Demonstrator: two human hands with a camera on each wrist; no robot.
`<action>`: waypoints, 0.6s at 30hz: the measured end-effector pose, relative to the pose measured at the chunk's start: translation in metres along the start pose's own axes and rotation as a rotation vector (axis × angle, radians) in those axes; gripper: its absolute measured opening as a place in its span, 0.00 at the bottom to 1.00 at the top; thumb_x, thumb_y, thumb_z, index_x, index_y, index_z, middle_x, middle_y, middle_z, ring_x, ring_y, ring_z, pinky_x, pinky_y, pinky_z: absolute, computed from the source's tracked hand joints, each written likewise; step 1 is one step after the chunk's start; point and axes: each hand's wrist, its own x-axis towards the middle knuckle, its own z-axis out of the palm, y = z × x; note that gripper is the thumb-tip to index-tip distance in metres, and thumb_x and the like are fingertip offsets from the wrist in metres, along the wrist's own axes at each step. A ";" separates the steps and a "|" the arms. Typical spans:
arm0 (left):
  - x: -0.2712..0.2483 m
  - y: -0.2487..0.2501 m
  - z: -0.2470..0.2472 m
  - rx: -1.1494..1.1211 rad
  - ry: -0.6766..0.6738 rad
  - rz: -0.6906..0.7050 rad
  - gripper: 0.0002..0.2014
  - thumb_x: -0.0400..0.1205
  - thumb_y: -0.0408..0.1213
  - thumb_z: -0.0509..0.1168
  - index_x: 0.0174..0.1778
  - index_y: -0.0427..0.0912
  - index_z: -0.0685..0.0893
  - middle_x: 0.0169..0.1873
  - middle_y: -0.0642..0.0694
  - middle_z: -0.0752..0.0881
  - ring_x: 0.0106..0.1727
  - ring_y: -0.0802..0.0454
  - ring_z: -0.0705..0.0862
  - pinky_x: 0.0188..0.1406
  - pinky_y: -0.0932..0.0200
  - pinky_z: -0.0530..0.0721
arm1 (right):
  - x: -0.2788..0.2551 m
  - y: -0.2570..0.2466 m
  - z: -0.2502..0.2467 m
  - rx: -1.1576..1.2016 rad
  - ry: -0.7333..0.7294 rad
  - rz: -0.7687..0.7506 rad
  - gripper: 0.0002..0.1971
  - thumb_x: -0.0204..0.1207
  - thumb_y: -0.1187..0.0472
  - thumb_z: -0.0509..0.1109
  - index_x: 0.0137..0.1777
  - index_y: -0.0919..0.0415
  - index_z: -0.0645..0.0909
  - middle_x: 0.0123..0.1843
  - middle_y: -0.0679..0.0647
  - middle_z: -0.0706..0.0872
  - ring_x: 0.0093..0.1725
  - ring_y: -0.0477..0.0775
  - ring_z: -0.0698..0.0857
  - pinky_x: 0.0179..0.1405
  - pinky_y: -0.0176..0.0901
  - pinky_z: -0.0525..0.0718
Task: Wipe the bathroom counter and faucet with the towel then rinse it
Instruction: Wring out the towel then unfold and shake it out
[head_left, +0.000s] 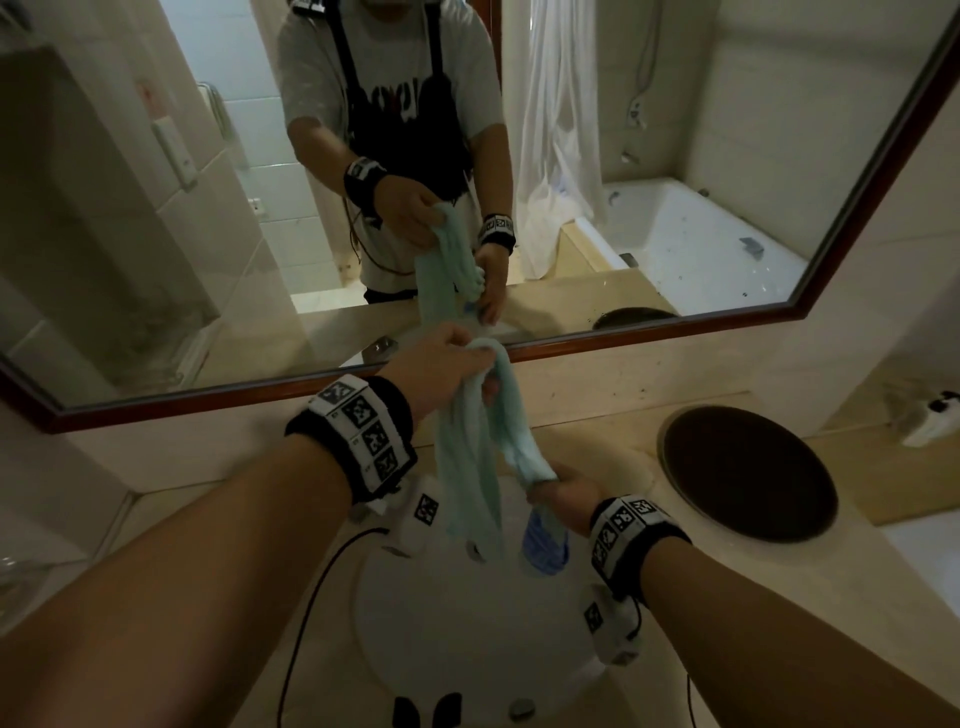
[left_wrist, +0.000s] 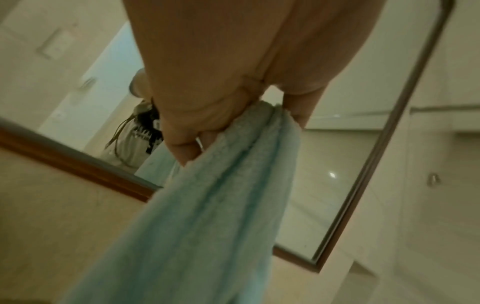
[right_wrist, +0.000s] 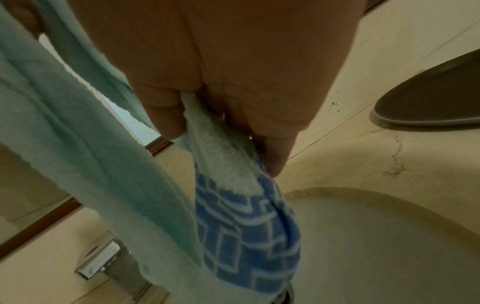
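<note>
A light-green towel (head_left: 467, 452) with a blue patterned end (head_left: 543, 545) hangs bunched over the white sink basin (head_left: 467, 623). My left hand (head_left: 457, 353) grips its upper part, raised in front of the mirror; the left wrist view shows the fingers (left_wrist: 187, 148) curled round the towel (left_wrist: 207, 226). My right hand (head_left: 558, 491) grips the lower part just above the basin. In the right wrist view its fingers (right_wrist: 275, 156) pinch the towel (right_wrist: 228, 164), with the blue end (right_wrist: 246, 236) dangling. The chrome faucet (right_wrist: 103, 263) stands behind the towel.
A large wood-framed mirror (head_left: 779, 208) runs along the wall behind the beige counter (head_left: 597, 431). A dark round lid (head_left: 748, 473) lies on the counter to the right of the sink. A small white object (head_left: 930, 421) sits at the far right.
</note>
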 end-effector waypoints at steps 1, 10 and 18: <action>-0.001 0.001 0.002 -0.125 -0.012 -0.008 0.04 0.83 0.34 0.69 0.48 0.42 0.80 0.44 0.33 0.91 0.44 0.38 0.89 0.48 0.45 0.88 | 0.000 0.000 0.000 0.050 -0.029 0.015 0.25 0.76 0.63 0.71 0.74 0.57 0.76 0.66 0.60 0.84 0.65 0.64 0.82 0.65 0.55 0.81; -0.011 0.020 0.014 -0.610 -0.130 0.067 0.09 0.76 0.31 0.59 0.49 0.31 0.76 0.37 0.37 0.78 0.41 0.43 0.79 0.50 0.50 0.80 | 0.000 -0.003 0.009 0.295 -0.267 -0.201 0.47 0.59 0.65 0.81 0.79 0.47 0.68 0.69 0.49 0.82 0.70 0.57 0.79 0.72 0.64 0.78; -0.006 0.019 0.020 -1.086 -0.003 0.035 0.22 0.70 0.28 0.60 0.61 0.32 0.78 0.43 0.38 0.84 0.42 0.45 0.84 0.51 0.50 0.86 | 0.000 -0.020 0.028 -0.006 0.011 -0.312 0.30 0.59 0.45 0.83 0.60 0.46 0.75 0.44 0.42 0.86 0.41 0.42 0.84 0.33 0.32 0.79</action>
